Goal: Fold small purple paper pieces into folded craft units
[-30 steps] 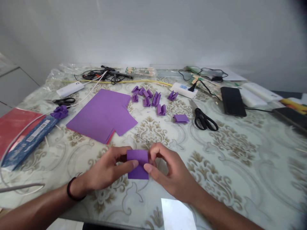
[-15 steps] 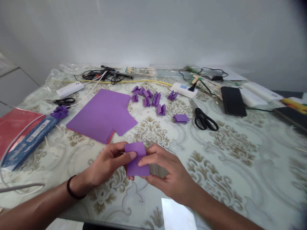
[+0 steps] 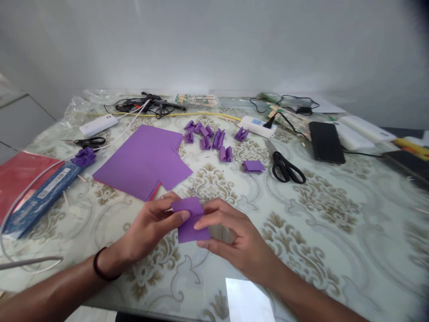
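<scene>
A small piece of purple paper (image 3: 192, 230) with a crease across its middle is held up over the near part of the table. My left hand (image 3: 159, 223) pinches its left side, thumb on the front face and the other fingers behind. On the right edge, my right hand (image 3: 231, 235) grips the same paper between its fingers and thumb. Beyond my hands lie several folded purple paper pieces (image 3: 218, 138), and a flatter folded piece (image 3: 254, 166) sits apart to their right. Large purple paper sheets (image 3: 137, 156) are stacked at the left, red showing beneath.
Black-handled scissors (image 3: 286, 167) lie right of the folded pieces; a second pair (image 3: 90, 142) is at the left. A power strip (image 3: 257, 126), a black phone (image 3: 326, 142) and tangled black cables (image 3: 154, 105) stand farther back. A red and blue packet (image 3: 40, 197) covers the left edge.
The small purple paper has tilted a little between my hands, its crease now showing more clearly. My fingers have shifted slightly on it. Things on the table lie as before.
</scene>
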### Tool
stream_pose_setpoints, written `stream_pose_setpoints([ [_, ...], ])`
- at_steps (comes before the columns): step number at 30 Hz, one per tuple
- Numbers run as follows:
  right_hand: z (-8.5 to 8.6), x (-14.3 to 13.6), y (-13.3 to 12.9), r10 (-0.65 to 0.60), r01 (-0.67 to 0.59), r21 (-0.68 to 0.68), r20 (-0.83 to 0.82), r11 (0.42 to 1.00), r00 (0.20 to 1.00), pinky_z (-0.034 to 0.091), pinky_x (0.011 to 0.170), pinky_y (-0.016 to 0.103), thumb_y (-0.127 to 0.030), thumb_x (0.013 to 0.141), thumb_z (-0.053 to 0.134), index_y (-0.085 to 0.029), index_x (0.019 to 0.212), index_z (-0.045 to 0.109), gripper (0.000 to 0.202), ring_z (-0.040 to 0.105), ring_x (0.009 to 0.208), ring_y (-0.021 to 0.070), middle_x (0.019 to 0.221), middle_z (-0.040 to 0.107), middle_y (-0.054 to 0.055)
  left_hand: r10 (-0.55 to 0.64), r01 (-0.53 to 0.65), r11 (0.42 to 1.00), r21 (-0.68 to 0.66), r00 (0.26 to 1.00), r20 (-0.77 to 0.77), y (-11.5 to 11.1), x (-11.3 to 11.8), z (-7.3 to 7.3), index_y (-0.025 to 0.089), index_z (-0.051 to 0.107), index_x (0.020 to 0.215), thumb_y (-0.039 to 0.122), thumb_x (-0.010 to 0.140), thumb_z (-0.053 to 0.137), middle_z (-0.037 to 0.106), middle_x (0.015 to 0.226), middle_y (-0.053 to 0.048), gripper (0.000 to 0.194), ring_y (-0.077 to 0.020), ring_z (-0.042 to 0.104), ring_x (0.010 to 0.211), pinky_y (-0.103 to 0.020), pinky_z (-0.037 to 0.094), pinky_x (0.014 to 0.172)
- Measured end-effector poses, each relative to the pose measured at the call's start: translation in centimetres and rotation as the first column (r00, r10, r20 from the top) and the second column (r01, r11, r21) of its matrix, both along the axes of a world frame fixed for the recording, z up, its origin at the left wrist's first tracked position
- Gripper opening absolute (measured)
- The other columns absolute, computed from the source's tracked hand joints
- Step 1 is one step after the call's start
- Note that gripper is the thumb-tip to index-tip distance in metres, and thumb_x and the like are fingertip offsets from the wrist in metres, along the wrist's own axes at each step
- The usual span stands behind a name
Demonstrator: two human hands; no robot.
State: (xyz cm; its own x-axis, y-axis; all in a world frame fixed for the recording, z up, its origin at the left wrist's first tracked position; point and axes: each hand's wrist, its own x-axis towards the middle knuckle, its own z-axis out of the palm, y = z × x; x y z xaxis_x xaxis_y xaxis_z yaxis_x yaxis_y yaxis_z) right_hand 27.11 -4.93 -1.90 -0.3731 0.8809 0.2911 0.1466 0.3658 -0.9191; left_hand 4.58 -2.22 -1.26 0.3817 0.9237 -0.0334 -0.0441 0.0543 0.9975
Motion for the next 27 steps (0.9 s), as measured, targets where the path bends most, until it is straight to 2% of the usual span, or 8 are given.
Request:
stream_pose_setpoints([
  [4, -0.23, 0.07, -0.08, -0.055, 0.055, -0.024, 0.011, 0.998, 0.998, 0.050, 0.107, 0.043, -0.034, 0.092, 0.083, -0.032, 0.104, 0.078, 0.014, 0.061, 0.121, 0.0264, 0.121, 0.059, 0.006, 0.035, -0.029, 0.994, 0.104, 0.998, -0.056, 0.12, 0.02, 0.13, 0.020, 0.081, 0.079, 0.025, 0.093, 0.076, 0.064, 0.090, -0.003, 0.016, -0.0169, 0.059, 0.086, -0.026, 0.051, 0.076],
  [8, -0.27, 0.16, -0.14, -0.038, 0.037, -0.035, -0.023, 0.999, 0.999, 0.048, 0.108, 0.042, -0.031, 0.093, 0.083, -0.032, 0.104, 0.078, 0.012, 0.061, 0.119, 0.0251, 0.118, 0.061, 0.005, 0.041, -0.024, 0.988, 0.154, 0.993, -0.111, -0.05, -0.08, 0.13, 0.019, 0.078, 0.076, 0.023, 0.094, 0.074, 0.067, 0.083, -0.002, 0.019, -0.0150, 0.059, 0.080, -0.025, 0.048, 0.072],
  [13, 0.09, 0.02, 0.05, 0.008, -0.010, -0.027, -0.075, 1.000, 0.997, 0.054, 0.095, 0.036, -0.028, 0.094, 0.082, -0.030, 0.102, 0.079, 0.009, 0.067, 0.101, 0.0206, 0.107, 0.069, 0.003, 0.019, -0.013, 0.999, 0.043, 0.989, -0.149, -0.16, -0.08, 0.01, 0.016, 0.074, 0.077, 0.029, 0.094, 0.074, 0.060, 0.068, 0.002, 0.022, -0.0107, 0.048, 0.062, -0.022, 0.039, 0.057],
  [19, 0.07, -0.12, 0.32, 0.027, -0.023, 0.031, -0.118, 0.999, 0.993, 0.051, 0.094, 0.037, -0.026, 0.096, 0.080, -0.027, 0.105, 0.079, 0.009, 0.067, 0.099, 0.0206, 0.100, 0.075, 0.002, -0.080, 0.074, 0.995, -0.066, 0.992, -0.093, -0.14, -0.30, -0.26, 0.015, 0.074, 0.087, 0.034, 0.093, 0.078, 0.065, 0.075, 0.000, 0.020, -0.0120, 0.054, 0.067, -0.023, 0.043, 0.062],
  [23, 0.05, -0.11, 0.29, 0.024, -0.027, -0.026, -0.113, 0.999, 0.993, 0.051, 0.087, 0.033, -0.028, 0.095, 0.081, -0.025, 0.101, 0.079, 0.007, 0.067, 0.094, 0.0197, 0.096, 0.073, 0.003, -0.124, 0.115, 0.991, -0.072, 0.984, -0.128, -0.27, -0.59, -0.43, 0.015, 0.075, 0.093, 0.039, 0.092, 0.080, 0.069, 0.083, -0.002, 0.024, -0.0151, 0.059, 0.075, -0.025, 0.047, 0.067],
  [27, 0.10, -0.25, 0.29, -0.003, -0.003, -0.060, -0.092, 0.998, 0.996, 0.051, 0.082, 0.029, -0.026, 0.094, 0.081, -0.025, 0.091, 0.079, 0.004, 0.067, 0.087, 0.0174, 0.092, 0.070, 0.001, -0.150, 0.153, 0.988, -0.004, 0.964, -0.220, -0.30, -0.57, -0.15, 0.015, 0.074, 0.089, 0.037, 0.093, 0.078, 0.067, 0.079, -0.001, 0.023, -0.0153, 0.058, 0.074, -0.026, 0.046, 0.068],
])
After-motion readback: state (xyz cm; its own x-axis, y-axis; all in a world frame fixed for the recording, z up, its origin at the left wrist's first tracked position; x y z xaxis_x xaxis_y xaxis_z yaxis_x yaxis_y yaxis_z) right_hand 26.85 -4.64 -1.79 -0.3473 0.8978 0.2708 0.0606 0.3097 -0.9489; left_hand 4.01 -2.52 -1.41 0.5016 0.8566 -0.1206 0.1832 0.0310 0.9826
